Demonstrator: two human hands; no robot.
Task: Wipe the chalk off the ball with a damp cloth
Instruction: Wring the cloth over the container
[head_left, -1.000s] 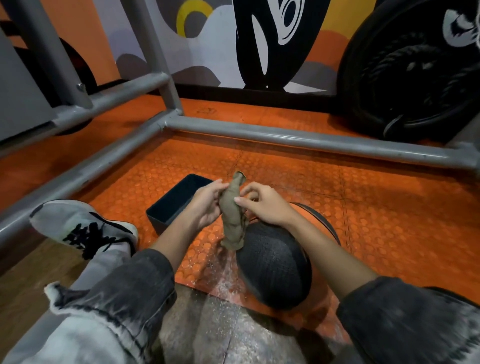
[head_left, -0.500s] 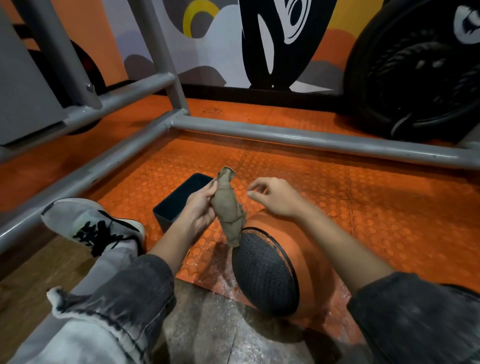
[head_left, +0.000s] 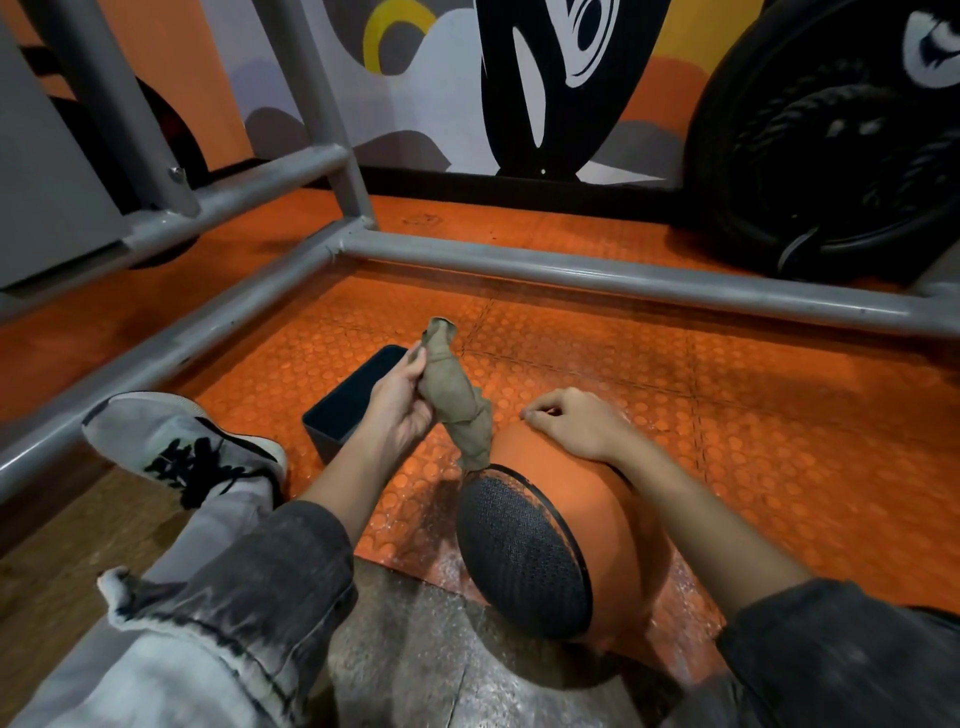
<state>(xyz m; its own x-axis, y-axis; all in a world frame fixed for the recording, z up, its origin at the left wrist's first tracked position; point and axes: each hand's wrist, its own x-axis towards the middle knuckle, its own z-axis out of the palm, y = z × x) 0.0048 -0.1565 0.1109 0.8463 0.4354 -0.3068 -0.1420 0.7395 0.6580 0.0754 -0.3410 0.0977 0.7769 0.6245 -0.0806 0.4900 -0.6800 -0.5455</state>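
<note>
head view: the left hand (head_left: 402, 402) keeps its grip clenched round the twisted damp cloth (head_left: 449, 389) and holds it upright over the orange floor mat (head_left: 779, 415). the cloth's lower tail hangs down to the top edge of the ball (head_left: 608, 519); whether it touches there i cannot tell. a second ago both hands were on the cloth, seemingly wringing it. now the right hand (head_left: 576, 423) has let go and come down on the far top of the ball, its grip released, fingers loosely curled and holding nothing. the ball lies on the mat between the person's legs, just right of the dark tub (head_left: 343, 410), and has turned so its black textured panel (head_left: 519, 551) faces near-left. faint pale dust shows along the panel's upper rim and on the mat nearby. i judge the wringing done and the right hand placed to steady the ball. the wiping itself is not yet begun.
</note>
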